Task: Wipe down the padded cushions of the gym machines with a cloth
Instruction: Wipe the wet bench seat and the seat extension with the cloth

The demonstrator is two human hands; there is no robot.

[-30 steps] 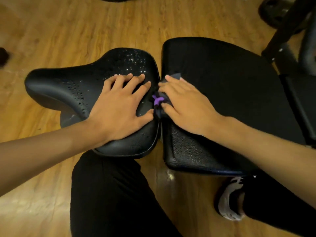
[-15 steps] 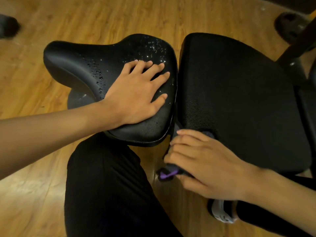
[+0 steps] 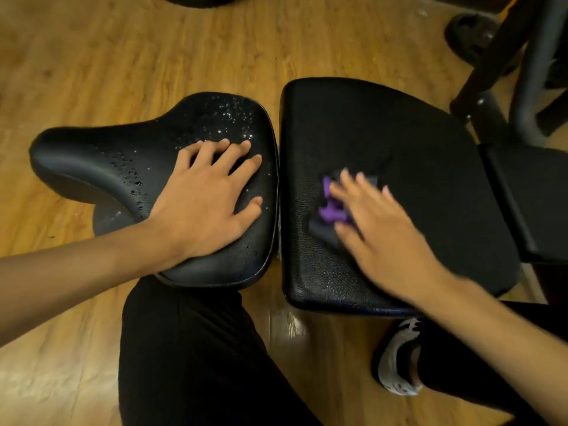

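On the square cushion [image 3: 415,155], a right hand [image 3: 387,238] lies flat over a cloth [image 3: 330,207]. Just left of the cushion sits a saddle seat [image 3: 101,167] under a flat left hand [image 3: 206,198]; a shoe [image 3: 396,361] stands before the cushion, a machine frame [image 3: 498,66] behind it, rightward.

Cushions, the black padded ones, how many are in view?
3: the saddle-shaped seat under the left hand, the square pad under the right hand and cloth, and a third pad at the right edge, partly cut off.
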